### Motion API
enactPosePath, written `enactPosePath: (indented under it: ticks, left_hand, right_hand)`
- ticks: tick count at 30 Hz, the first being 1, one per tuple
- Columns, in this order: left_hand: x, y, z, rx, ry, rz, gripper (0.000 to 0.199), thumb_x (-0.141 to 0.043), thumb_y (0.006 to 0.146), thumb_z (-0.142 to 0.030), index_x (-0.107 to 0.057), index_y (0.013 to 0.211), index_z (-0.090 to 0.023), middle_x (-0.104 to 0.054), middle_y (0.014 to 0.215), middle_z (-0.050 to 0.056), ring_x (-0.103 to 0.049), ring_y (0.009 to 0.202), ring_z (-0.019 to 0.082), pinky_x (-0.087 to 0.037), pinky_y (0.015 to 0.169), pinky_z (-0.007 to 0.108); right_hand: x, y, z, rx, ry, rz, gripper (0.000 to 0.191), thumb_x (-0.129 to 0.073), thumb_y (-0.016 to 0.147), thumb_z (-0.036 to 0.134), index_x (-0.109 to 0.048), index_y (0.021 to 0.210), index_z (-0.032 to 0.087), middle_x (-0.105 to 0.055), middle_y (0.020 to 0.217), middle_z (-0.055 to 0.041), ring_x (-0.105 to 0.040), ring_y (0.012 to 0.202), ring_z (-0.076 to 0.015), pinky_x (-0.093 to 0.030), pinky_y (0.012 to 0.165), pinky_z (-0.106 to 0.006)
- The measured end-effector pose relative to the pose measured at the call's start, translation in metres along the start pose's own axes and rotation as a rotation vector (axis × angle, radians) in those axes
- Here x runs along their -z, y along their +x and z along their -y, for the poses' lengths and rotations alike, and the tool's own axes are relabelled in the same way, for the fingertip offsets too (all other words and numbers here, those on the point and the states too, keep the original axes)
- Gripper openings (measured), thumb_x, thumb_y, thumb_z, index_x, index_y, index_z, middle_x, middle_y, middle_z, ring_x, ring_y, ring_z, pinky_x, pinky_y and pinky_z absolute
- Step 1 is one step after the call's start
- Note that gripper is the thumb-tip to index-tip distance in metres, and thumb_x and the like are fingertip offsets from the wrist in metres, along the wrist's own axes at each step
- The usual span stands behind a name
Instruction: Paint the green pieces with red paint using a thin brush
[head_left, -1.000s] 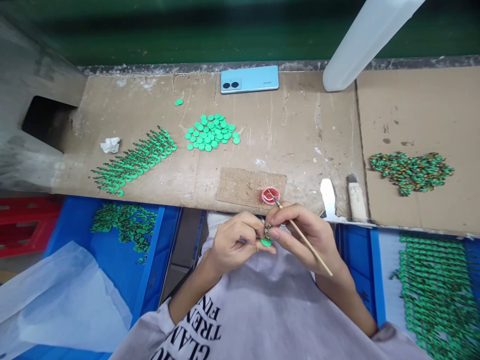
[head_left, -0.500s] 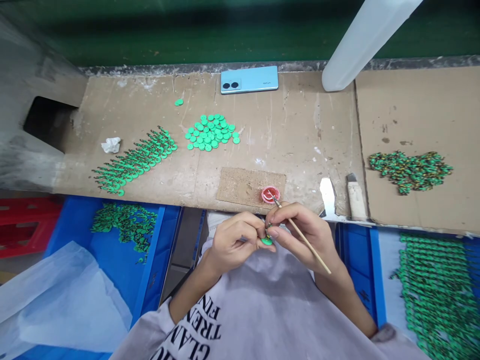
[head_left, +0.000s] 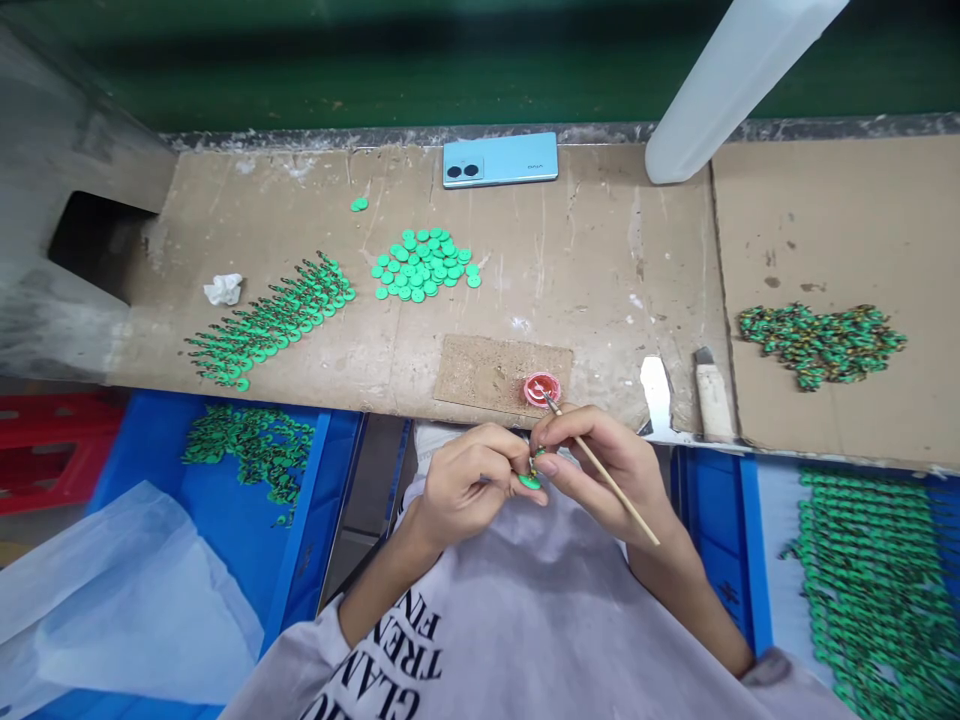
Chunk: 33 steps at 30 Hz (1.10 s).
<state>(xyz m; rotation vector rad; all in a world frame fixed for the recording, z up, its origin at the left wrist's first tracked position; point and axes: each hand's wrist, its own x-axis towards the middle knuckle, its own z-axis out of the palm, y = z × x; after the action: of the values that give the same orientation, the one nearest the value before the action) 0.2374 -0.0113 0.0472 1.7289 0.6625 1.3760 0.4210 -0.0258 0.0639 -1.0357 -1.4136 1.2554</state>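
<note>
Barely anything has shifted since the earlier frames: both hands sit a touch higher, and the small green piece (head_left: 529, 481) rides slightly closer to the bench edge.

Left hand (head_left: 469, 480) is pinched shut on the green piece, thumb and forefinger closed around it, held over the lap just below the cardboard-covered bench (head_left: 600, 250). Right hand (head_left: 600, 465) meets it at 3 o'clock, fingers clamped on a thin wooden brush (head_left: 600, 468); its tip points up toward 11 o'clock, at the red paint cap (head_left: 541, 389).

Step in hand, by my reading: detail painting on the piece, brush near the cap as if loading or just loaded. Next move likely calls for a steady tip and a small wrist motion only.

Room: hands work in the narrow gap between bench edge and shirt. Blue bin (head_left: 247, 500) at 9 o'clock, another blue bin (head_left: 712, 520) at 3 o'clock, both holding green pieces. On the bench, a row of figures (head_left: 270, 320) at 10 o'clock, loose green discs (head_left: 424, 264) at 12, phone (head_left: 499, 159) beyond, a painted heap (head_left: 821, 343) at 2 o'clock.
</note>
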Motion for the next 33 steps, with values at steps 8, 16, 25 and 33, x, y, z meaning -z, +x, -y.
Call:
enactPosePath:
  ticks: [8, 16, 25, 33]
  left_hand:
    - [-0.0016, -0.0005, 0.0, 0.028, -0.004, -0.002, 0.026, -0.068, 0.092, -0.003, -0.054, 0.077, -0.019, -0.07, 0.08, 0.0, -0.068, 0.069, 0.012, -0.056, 0.063, 0.022]
    - [-0.0055, 0.002, 0.0014, 0.002, -0.001, -0.031, 0.034, -0.084, 0.084, -0.011, -0.052, 0.078, -0.02, -0.067, 0.079, -0.002, -0.068, 0.067, 0.011, -0.056, 0.06, 0.019]
    - [-0.004, 0.0047, -0.0016, -0.02, 0.007, -0.022, 0.036, -0.088, 0.079, -0.008, -0.053, 0.078, -0.019, -0.068, 0.078, -0.002, -0.068, 0.067, 0.011, -0.058, 0.061, 0.02]
    - [-0.002, 0.0013, 0.0005, -0.042, 0.02, -0.018, 0.027, -0.078, 0.084, 0.0, -0.059, 0.079, -0.018, -0.072, 0.08, 0.0, -0.071, 0.07, 0.012, -0.06, 0.064, 0.022]
  right_hand:
    - [-0.0013, 0.0, 0.0001, 0.032, 0.04, -0.016, 0.013, -0.078, 0.095, 0.023, -0.068, 0.102, 0.028, -0.074, 0.093, 0.0003, -0.07, 0.079, -0.0165, -0.055, 0.069, -0.029]
    - [0.0032, -0.0008, -0.0044, 0.015, 0.109, 0.03, 0.017, -0.077, 0.096, 0.019, -0.066, 0.104, 0.029, -0.072, 0.093, 0.0031, -0.067, 0.08, -0.0135, -0.053, 0.073, -0.026]
    - [0.0023, -0.0016, 0.0014, 0.007, 0.075, 0.012, 0.013, -0.07, 0.1, 0.017, -0.067, 0.104, 0.029, -0.073, 0.095, 0.0022, -0.068, 0.082, -0.0131, -0.053, 0.073, -0.025]
    - [0.0026, -0.0004, 0.0005, 0.061, 0.039, 0.032, 0.013, -0.068, 0.101, 0.016, -0.067, 0.106, 0.028, -0.073, 0.095, 0.0019, -0.069, 0.084, -0.0132, -0.053, 0.075, -0.024]
